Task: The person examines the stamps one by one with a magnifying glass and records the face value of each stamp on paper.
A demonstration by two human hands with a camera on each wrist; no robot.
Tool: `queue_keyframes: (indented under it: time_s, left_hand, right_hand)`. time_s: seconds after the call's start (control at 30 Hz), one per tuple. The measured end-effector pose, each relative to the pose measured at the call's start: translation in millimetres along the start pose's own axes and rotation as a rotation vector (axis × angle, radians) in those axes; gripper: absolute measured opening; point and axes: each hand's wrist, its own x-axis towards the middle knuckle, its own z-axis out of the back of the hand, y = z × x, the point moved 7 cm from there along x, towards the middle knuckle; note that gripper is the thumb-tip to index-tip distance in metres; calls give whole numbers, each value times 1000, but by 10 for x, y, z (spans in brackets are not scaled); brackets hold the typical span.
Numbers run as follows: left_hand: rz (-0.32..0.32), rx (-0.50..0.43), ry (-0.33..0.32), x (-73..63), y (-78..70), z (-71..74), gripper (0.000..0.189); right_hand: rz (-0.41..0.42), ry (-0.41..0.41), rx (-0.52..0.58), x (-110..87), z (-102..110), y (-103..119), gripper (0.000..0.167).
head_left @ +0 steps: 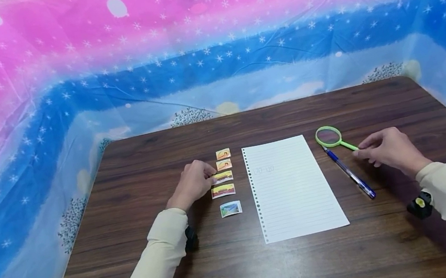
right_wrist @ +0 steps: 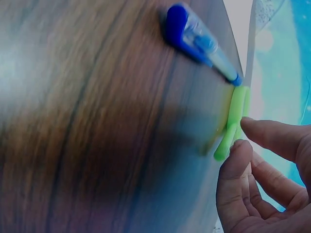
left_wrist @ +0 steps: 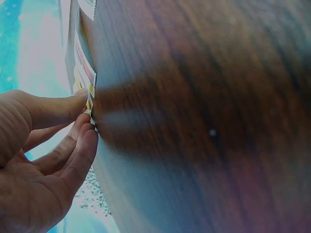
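Note:
My left hand (head_left: 194, 180) is at the left of a column of small stamps. Its thumb and fingertips pinch the left edge of a yellow and red stamp (head_left: 224, 176), the third from the top; in the left wrist view a sliver of yellow stamp (left_wrist: 89, 104) shows between them. A similar stamp (head_left: 223, 190) lies just below it. At the right, my right hand (head_left: 390, 149) pinches the handle end of a green magnifying glass (head_left: 349, 145) between thumb and finger. The lens end points to the far left, beside the cap of a blue pen (head_left: 345, 169).
Between the hands lies a lined sheet of paper (head_left: 292, 196) with punched holes and faint writing. Two orange stamps, the upper one (head_left: 223, 153) farthest back, and a blue-green stamp (head_left: 231, 209) complete the column. A patterned cloth (head_left: 194, 70) surrounds the brown wooden table (head_left: 154, 153).

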Motion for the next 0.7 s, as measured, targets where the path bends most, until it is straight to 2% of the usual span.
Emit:
queue_keyframes:
  time_s: [0.3,0.7]
  left_hand:
    - [7,-7,2,-4,6,-7,21]
    - [12,7,8,16,8,-2,22]
  right_hand:
    - [-43,-34,-14,57,18,-175,41]
    - [-57,-26,4,82,-26,-219,42]
